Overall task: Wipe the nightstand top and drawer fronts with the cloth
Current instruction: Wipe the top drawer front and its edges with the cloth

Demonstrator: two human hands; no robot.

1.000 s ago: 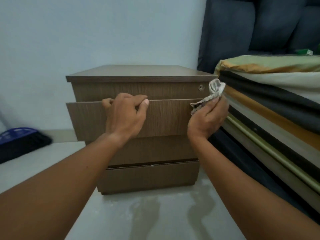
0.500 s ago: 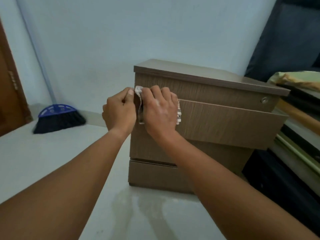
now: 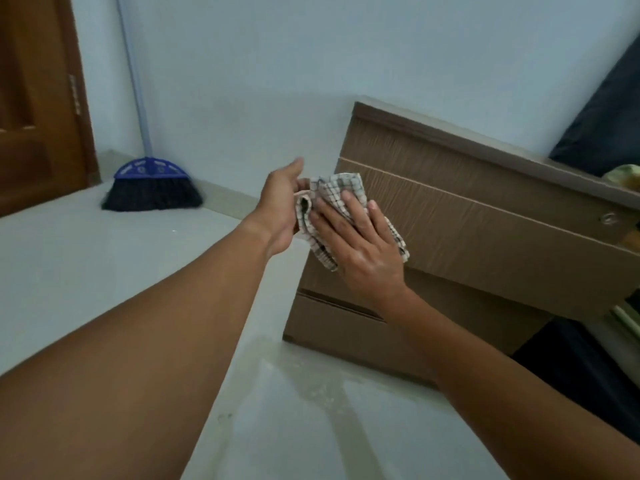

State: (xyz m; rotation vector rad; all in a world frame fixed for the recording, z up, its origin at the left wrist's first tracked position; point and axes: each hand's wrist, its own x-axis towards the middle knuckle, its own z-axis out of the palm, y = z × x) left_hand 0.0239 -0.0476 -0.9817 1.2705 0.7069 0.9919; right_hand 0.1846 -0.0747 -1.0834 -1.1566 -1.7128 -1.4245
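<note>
— Where is the cloth [image 3: 343, 188] lying?
— Mid-frame, on the drawer [image 3: 485, 237] front. The right hand [image 3: 363, 258] is pressing it, fingers straight, slightly apart (the left hand [image 3: 280, 202] is hiding its fingers; I cannot tell).

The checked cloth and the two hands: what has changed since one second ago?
The right hand carried the beige checked cloth from the right end of the brown wooden drawer front to its left end and presses it flat. The left hand let go of the drawer's top edge and opened beside the cloth. The drawer stays pulled out.
</note>
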